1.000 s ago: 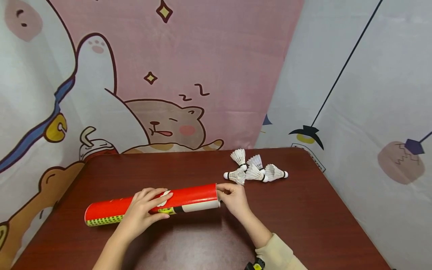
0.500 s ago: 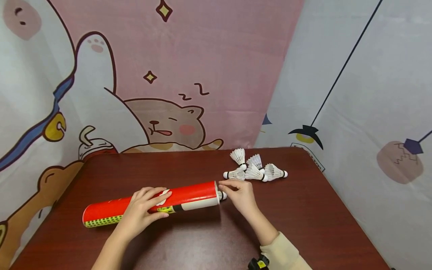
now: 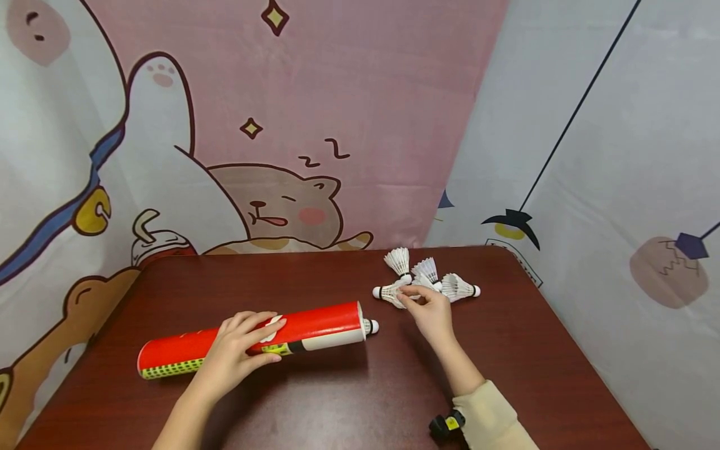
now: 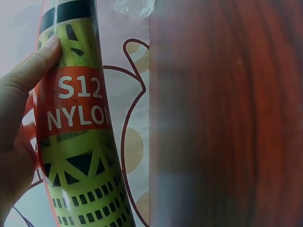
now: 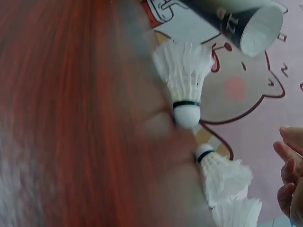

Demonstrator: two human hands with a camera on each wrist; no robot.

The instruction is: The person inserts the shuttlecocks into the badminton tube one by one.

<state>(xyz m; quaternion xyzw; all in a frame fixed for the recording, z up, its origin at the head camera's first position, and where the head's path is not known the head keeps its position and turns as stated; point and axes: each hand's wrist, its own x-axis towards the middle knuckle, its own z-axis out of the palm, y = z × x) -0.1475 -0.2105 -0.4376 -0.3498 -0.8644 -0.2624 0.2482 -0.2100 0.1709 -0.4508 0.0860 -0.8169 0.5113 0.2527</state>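
Note:
My left hand [image 3: 239, 347] grips a long red shuttlecock tube [image 3: 326, 325], fingers over its top and thumb on its near side. In the left wrist view the yellow-and-black side of the tube [image 4: 78, 99] reads "S12 NYLON". From the tube's right end pokes the white cork of a shuttlecock [image 3: 372, 326]. My right hand [image 3: 433, 315] is over the near edge of a pile of white shuttlecocks [image 3: 457, 287], partly covering them. Its thumb and forefinger are by the feathers of the left shuttlecock [image 3: 388, 292]. The right wrist view shows nothing between the fingers.
The pile lies near the back edge of a dark red-brown table [image 3: 540, 375]. Behind the table hangs a cartoon-printed cloth [image 3: 365, 125], which also runs along both sides. A black-and-yellow device [image 3: 448, 424] is at my right wrist.
My right hand has drawn back from the tube's mouth and moved right and away to the pile, leaving a shuttlecock's cork showing at the opening. My left hand and the tube have barely moved.

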